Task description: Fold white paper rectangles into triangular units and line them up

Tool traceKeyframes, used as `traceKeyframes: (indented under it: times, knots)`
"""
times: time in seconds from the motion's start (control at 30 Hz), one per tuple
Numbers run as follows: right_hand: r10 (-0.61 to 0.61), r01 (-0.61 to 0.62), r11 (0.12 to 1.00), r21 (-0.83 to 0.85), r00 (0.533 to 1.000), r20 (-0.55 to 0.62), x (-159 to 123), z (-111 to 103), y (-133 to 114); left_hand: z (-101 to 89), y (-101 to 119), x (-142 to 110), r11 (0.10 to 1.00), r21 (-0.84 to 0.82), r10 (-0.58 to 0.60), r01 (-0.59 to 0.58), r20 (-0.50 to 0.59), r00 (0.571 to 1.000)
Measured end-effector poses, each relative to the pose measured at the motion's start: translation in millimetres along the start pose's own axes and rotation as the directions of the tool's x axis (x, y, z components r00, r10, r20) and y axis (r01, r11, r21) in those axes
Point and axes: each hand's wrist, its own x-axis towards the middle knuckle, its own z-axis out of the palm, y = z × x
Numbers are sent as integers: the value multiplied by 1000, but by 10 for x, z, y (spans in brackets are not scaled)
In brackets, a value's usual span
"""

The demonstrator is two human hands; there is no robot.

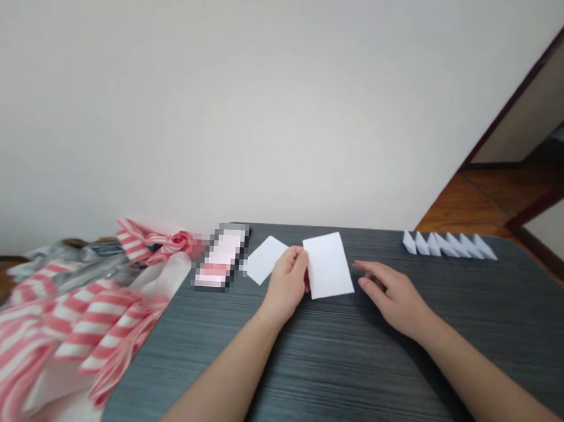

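My left hand (285,285) rests at the middle of the dark table, its fingers closed on the left edge of a white paper sheet (327,265). A smaller white paper piece (264,259) lies just beyond and left of those fingers, touching or partly under them. A small red patch (307,280) shows beside my left thumb, mostly hidden. My right hand (393,299) lies to the right of the sheet, fingers apart and holding nothing. Its fingertips stop just short of the sheet's right edge.
Several folded white paper pieces (448,245) stand in a row at the table's far right. A pixelated flat object (220,256) lies at the far edge. Pink-and-white striped fabric (77,326) is heaped beyond the table's left edge. A wooden floor (481,205) lies at right.
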Motion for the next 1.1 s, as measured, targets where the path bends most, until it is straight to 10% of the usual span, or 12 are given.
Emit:
traceKeyframes:
  times: [0.27, 0.67, 1.1]
  knots:
    - [245, -306, 786, 537, 952, 185, 26, 119, -64, 158, -19, -84, 994, 98, 26, -52, 254, 967]
    - [296, -303, 816, 492, 951, 94, 50, 83, -88, 95, -57, -48, 998, 32, 41, -59, 409, 912]
    - [128, -167, 890, 424, 985, 120, 36, 35, -50, 131, -30, -41, 997, -38, -48, 65, 341, 939]
